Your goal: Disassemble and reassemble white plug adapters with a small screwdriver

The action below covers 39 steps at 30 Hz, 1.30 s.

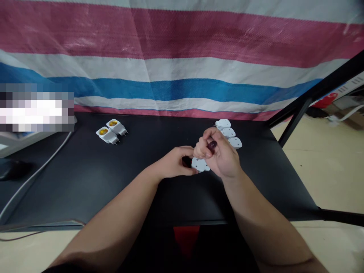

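Observation:
Over the middle of the table, my left hand (179, 161) is closed on a small white plug-in housing (198, 164). Dark holes show in the face of that housing. Just above it, my right hand (220, 151) is wrapped round a screwdriver with a dark red, rounded handle (212, 145). Its handle end points towards me, and the fingers hide its shaft and tip. Beyond the right hand, several similar white housings (228, 132) lie in a slanting row, holes upward, partly covered by the hand.
Two white plug-in lights (104, 132) with round yellow windows and metal pins lie at the left rear. A white cable (42, 167) runs along the left side, near a black mouse (13, 169). Striped sheeting (170, 87) hangs behind the black table (71, 189); a dark frame bar (318, 87) slants at right.

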Motion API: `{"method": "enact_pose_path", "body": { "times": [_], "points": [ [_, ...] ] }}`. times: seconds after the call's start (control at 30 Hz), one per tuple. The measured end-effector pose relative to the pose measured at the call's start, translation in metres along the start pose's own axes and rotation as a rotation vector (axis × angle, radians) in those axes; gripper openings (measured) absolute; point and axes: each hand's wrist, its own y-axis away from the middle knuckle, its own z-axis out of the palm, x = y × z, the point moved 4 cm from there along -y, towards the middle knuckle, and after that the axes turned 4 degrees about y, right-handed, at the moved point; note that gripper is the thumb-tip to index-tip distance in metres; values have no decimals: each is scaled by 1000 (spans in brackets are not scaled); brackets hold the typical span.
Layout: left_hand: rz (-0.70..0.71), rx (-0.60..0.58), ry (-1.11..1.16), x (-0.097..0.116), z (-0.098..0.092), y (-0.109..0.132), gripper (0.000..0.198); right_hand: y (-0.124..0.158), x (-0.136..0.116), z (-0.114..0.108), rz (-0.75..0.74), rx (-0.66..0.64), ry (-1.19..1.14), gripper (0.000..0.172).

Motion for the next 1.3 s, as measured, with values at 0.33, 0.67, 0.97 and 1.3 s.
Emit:
{"method": "enact_pose_path", "body": {
  "times": [0.33, 0.67, 0.97, 1.3],
  "points": [
    [10, 21, -15, -2, -3, 0, 22, -1, -1, -5, 42, 38, 20, 46],
    [21, 41, 6, -3, -4, -1, 25, -3, -2, -7, 27, 44, 74, 42],
    [1, 44, -15, -2, -4, 0, 23, -2, 3, -4, 3, 60, -6, 33],
    [89, 89, -101, -5, -9, 0, 35, -6, -5, -10, 23, 210, 27, 49]
  ]
}}
